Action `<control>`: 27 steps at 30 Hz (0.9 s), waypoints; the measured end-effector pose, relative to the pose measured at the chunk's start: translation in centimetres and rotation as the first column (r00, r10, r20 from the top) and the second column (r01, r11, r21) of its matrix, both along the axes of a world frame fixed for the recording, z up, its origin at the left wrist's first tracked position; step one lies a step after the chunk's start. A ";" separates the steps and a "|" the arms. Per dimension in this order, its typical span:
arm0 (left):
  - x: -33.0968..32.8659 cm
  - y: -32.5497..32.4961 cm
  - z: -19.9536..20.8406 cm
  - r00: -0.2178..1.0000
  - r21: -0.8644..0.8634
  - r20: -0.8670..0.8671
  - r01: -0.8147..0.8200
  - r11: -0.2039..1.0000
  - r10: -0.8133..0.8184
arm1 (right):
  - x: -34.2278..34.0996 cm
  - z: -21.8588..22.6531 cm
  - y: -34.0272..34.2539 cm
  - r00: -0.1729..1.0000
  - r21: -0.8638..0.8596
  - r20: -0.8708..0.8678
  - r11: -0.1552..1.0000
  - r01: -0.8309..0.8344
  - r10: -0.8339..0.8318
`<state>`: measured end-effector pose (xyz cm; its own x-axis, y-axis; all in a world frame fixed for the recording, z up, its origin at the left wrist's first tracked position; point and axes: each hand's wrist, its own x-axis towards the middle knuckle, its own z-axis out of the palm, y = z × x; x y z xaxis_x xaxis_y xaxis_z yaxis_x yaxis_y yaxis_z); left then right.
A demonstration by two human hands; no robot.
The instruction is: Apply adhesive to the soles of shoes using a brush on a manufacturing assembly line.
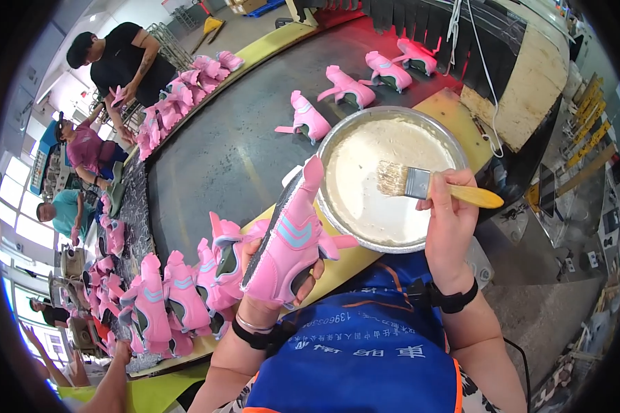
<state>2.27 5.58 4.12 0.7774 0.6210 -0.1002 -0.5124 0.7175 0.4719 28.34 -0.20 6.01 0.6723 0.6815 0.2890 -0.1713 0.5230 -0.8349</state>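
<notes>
- Firstly, noted the left hand (310, 281) closed around a pink shoe upper (289, 237), with fingers visible along the right side and most of the palm hidden behind.
- Found the same upper raised in front of the body, tilted, narrow end up, dark grey underside toward the left, light blue chevrons in view.
- Recorded the right hand (453, 230) pinched firmly on the wooden handle of a flat brush (418, 183), thumb and fingers drawn together.
- Observed the bristles pointing left above a round metal basin (386, 247) of cream-white paste (358, 189) (could not establish contact or clearance between bristles and paste).
- Located the basin to the right of the held upper, just above the blue apron (372, 330), near the yellow border (455, 110) of a dark work surface (217, 148).
- Counted four pink uppers (308, 118) in a slanting line beyond the basin, the farthest in red light.
- Logged a row of further uppers (151, 303) at the lower left, close together, and a heap of pink pieces (176, 103) along the far edge.
- Saw a co-worker in black (127, 58) beside that heap, and others farther down the left side.
</notes>
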 end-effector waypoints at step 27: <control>2.6 31.4 -10.9 0.123 0.494 -0.759 -0.530 0.689 0.639 | 1.7 -9.5 -0.8 0.842 -0.163 0.520 0.951 0.262 -0.142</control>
